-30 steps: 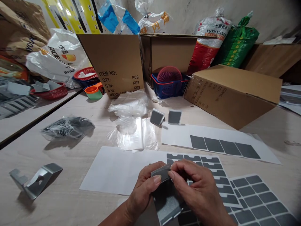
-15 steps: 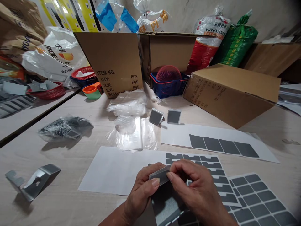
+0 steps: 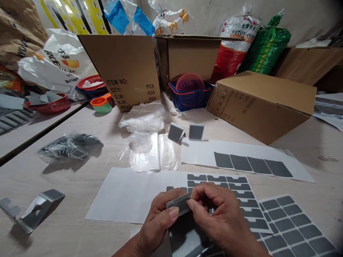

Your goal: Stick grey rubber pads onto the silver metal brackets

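My left hand grips a bent grey metal bracket, its thumb on the front of the upturned lip. A dark grey sticker lies along that lip, its upper edge wavy. My right hand pinches the sticker's right end between thumb and index finger. Below both hands, the bracket's broad face runs down to the bottom of the view. Behind the hands lies a white backing sheet with rows of notched grey stickers. To the right is another sheet of rectangular stickers.
A bent metal bracket lies at left, near a bag of grey parts. Clear plastic bags, two small brackets and a strip of square stickers lie farther back. Cardboard boxes and a blue basket stand behind.
The sticker now covers more of the bracket's lip toward the left thumb. Both hands keep their hold. The whole view has shifted slightly.
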`<state>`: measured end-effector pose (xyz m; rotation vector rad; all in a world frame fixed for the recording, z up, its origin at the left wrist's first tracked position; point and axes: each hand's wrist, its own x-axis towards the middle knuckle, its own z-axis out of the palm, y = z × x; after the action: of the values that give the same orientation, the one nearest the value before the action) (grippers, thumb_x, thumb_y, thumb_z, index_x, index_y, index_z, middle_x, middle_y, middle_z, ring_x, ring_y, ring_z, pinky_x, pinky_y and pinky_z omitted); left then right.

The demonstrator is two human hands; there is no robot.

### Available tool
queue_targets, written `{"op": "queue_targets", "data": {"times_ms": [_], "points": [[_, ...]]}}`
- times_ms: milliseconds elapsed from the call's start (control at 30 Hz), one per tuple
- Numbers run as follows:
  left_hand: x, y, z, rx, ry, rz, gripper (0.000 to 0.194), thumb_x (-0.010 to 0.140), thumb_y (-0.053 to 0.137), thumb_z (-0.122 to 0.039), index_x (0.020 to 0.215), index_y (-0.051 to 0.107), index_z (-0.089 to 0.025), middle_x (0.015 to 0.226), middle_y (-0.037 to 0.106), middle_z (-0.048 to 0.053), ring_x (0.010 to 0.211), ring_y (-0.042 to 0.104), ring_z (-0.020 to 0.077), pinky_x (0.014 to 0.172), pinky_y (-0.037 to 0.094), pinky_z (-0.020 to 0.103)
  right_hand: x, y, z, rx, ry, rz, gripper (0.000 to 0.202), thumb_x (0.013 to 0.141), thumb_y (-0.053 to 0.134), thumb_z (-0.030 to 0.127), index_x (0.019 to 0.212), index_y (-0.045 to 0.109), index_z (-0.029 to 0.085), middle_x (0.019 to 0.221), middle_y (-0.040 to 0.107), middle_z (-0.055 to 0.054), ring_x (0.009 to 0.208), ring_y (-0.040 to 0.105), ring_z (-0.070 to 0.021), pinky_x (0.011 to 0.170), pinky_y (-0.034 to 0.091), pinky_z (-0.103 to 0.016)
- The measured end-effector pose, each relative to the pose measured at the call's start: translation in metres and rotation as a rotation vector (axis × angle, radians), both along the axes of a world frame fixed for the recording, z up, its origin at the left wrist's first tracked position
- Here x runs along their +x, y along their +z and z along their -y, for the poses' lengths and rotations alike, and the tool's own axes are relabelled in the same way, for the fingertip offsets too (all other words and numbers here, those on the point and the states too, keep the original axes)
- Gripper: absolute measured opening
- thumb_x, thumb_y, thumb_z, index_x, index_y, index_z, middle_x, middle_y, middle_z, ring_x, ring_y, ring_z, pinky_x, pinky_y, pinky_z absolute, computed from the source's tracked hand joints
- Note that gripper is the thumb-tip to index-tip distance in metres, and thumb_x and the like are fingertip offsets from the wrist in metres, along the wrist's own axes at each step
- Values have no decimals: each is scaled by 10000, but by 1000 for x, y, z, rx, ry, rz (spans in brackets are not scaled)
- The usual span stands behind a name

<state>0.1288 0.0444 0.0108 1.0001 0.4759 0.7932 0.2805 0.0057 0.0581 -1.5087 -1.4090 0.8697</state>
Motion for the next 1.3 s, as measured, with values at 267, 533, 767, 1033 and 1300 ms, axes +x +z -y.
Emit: {"op": "queue_targets", "data": {"times_ms": [267, 533, 767, 1033, 1300], "points": [[1, 2, 1, -21, -4, -4, 234, 719, 545, -344, 723, 616, -121, 701, 538, 62, 652, 481, 172, 650, 392, 313, -3, 3, -3, -136, 15, -126, 107, 675, 518, 185, 594, 449, 180, 513, 405, 40, 455, 364, -84, 396, 303, -216], [10, 15, -2, -141, -62, 180, 280, 724, 501, -347, 755, 617, -95, 688, 542, 71, 606, 507, 167, 566, 391, 286, 3, -2, -3, -218, 71, -343, 140, 770, 539, 283, 694, 487, 178, 502, 454, 39, 400, 425, -80, 377, 328, -208], [6, 20, -6, -65, -61, 129, 361, 775, 399, -323, 780, 638, -52, 817, 598, 163, 775, 562, 253, 669, 425, 352, 10, 5, -7, -165, 74, -535, 199, 851, 496, 310, 717, 490, 163, 515, 472, 40, 407, 403, -48, 430, 354, -192], [5, 11, -4, -81, -39, 143, 342, 779, 394, -312, 802, 622, -57, 773, 599, 143, 771, 562, 248, 651, 424, 336, 10, 1, -9, -205, 158, -602, 195, 881, 453, 320, 794, 520, 159, 624, 495, 18, 446, 397, -48, 477, 372, -216], [7, 10, -4, -182, -54, 188, 253, 775, 453, -274, 777, 608, -74, 697, 565, 85, 637, 528, 166, 598, 415, 286, 9, -3, -10, -192, 200, -431, 193, 857, 472, 340, 801, 547, 171, 610, 456, 22, 558, 458, -102, 537, 380, -246]]}}
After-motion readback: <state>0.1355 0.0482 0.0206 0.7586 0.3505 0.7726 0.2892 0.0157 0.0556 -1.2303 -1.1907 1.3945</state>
